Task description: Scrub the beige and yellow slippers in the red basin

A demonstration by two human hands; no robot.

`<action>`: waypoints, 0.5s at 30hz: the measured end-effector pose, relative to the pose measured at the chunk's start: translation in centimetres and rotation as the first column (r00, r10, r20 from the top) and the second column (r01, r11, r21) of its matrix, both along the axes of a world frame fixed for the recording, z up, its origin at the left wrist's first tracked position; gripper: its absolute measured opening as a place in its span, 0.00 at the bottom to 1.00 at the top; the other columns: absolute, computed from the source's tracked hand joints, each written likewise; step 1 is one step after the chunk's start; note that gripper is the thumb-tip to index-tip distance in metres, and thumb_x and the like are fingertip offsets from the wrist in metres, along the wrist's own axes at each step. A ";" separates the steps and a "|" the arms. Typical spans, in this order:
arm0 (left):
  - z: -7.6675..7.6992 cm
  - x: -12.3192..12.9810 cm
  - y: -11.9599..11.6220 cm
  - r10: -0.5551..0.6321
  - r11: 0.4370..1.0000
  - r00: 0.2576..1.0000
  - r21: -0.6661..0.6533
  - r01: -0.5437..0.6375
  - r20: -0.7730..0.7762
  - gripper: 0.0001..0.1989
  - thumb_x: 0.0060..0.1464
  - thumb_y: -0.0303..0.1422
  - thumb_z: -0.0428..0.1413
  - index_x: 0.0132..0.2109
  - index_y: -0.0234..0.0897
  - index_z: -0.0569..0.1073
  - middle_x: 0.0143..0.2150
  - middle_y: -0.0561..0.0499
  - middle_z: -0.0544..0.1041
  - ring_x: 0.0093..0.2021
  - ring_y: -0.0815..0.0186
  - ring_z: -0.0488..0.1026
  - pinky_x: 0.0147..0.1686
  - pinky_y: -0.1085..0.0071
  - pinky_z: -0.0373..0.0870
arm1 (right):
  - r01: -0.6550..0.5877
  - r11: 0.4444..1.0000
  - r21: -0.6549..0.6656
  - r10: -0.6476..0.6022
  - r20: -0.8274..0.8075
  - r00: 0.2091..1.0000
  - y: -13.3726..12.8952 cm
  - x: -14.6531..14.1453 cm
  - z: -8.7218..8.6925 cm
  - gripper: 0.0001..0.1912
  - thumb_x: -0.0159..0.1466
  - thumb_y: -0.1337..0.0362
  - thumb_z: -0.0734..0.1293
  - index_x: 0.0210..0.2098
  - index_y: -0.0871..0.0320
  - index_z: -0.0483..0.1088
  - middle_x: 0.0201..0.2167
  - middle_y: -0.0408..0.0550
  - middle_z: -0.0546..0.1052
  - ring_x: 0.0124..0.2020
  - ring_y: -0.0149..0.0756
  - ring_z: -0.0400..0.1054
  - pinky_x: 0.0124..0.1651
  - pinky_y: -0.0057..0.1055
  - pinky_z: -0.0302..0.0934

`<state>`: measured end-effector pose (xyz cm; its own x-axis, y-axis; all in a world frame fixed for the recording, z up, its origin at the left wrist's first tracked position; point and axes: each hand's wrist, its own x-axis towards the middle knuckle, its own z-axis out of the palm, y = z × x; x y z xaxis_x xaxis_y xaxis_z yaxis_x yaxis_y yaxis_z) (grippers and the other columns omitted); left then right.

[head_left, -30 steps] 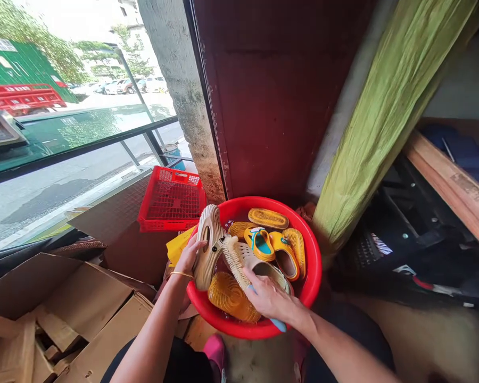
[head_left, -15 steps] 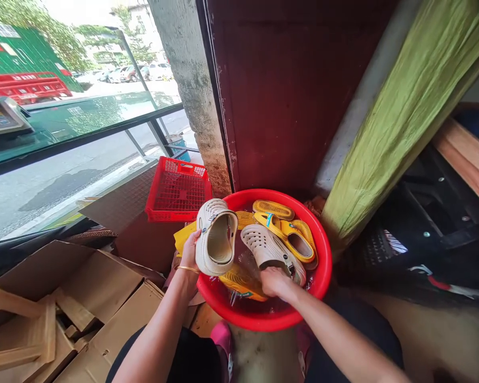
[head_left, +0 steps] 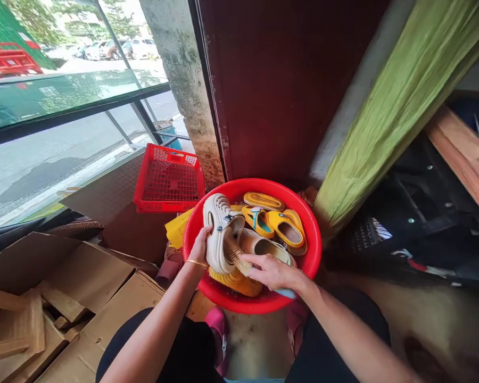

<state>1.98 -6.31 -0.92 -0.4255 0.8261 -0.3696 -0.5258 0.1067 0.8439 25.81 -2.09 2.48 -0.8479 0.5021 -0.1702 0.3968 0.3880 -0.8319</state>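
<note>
Two pink shoes (head_left: 216,325) show on the floor at the near side of a red basin (head_left: 247,306). Above the basin, the left hand (head_left: 200,246) is closed on the side of a white clog (head_left: 216,239), which lies just to the right of the grip and extends above and below it, its opening towards the other hand. The right hand (head_left: 272,271) grips a brush (head_left: 241,261), index finger extended; the bristles reach ahead of the fingers into the clog's opening, and the blue handle end pokes out below the palm. Inside the basin lie a beige clog (head_left: 268,246) and, farther back, yellow clogs (head_left: 290,230). Beyond stand a red crate (head_left: 168,206) and a maroon door (head_left: 287,101); parked cars (head_left: 114,49) show outside.
</note>
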 end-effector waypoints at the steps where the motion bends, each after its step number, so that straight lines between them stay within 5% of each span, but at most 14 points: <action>1: 0.0 1.2 -0.1 -0.056 0.998 0.998 -0.018 0.056 0.001 0.24 0.52 0.44 0.59 0.51 0.33 0.78 0.37 0.43 0.84 0.40 0.50 0.81 0.43 0.56 0.79 | 0.018 0.999 0.042 -0.019 0.025 1.000 0.6 -0.7 -0.4 0.21 0.66 0.62 0.64 0.57 0.54 0.75 0.40 0.45 0.82 0.39 0.37 0.74 0.43 0.29 0.65; 5: -0.4 4.7 -0.5 -0.165 0.986 0.979 0.007 0.167 -0.118 0.29 0.49 0.42 0.63 0.57 0.35 0.75 0.46 0.45 0.83 0.48 0.51 0.80 0.50 0.59 0.76 | 0.275 0.955 0.115 -0.282 0.057 0.958 4.0 -2.9 -1.9 0.14 0.64 0.69 0.64 0.46 0.62 0.77 0.37 0.52 0.82 0.40 0.41 0.75 0.41 0.28 0.66; 7: -0.5 5.1 -0.5 -0.159 0.986 0.976 0.022 0.164 -0.152 0.30 0.47 0.40 0.64 0.58 0.36 0.74 0.47 0.47 0.83 0.50 0.52 0.79 0.51 0.60 0.75 | 0.304 0.951 0.062 -0.305 -0.002 0.952 4.9 -3.4 -2.3 0.15 0.64 0.71 0.63 0.47 0.62 0.77 0.36 0.51 0.82 0.37 0.37 0.75 0.39 0.26 0.66; 11: -0.3 2.7 0.3 -0.109 0.994 0.994 -0.031 0.109 -0.018 0.25 0.49 0.42 0.61 0.52 0.33 0.77 0.41 0.45 0.84 0.45 0.50 0.81 0.47 0.58 0.78 | 0.092 0.991 -0.096 -0.099 -0.067 0.993 3.4 -3.1 -2.3 0.19 0.66 0.64 0.63 0.55 0.59 0.75 0.31 0.42 0.79 0.24 0.28 0.68 0.30 0.23 0.61; 15: 0.1 -1.4 1.1 0.111 0.994 0.993 -0.030 -0.110 0.047 0.18 0.52 0.39 0.58 0.46 0.33 0.78 0.36 0.45 0.84 0.40 0.53 0.82 0.44 0.60 0.79 | -0.118 0.991 -0.062 0.117 -0.022 0.993 1.3 -0.7 -1.2 0.28 0.64 0.63 0.67 0.64 0.56 0.71 0.31 0.40 0.77 0.28 0.28 0.65 0.33 0.23 0.60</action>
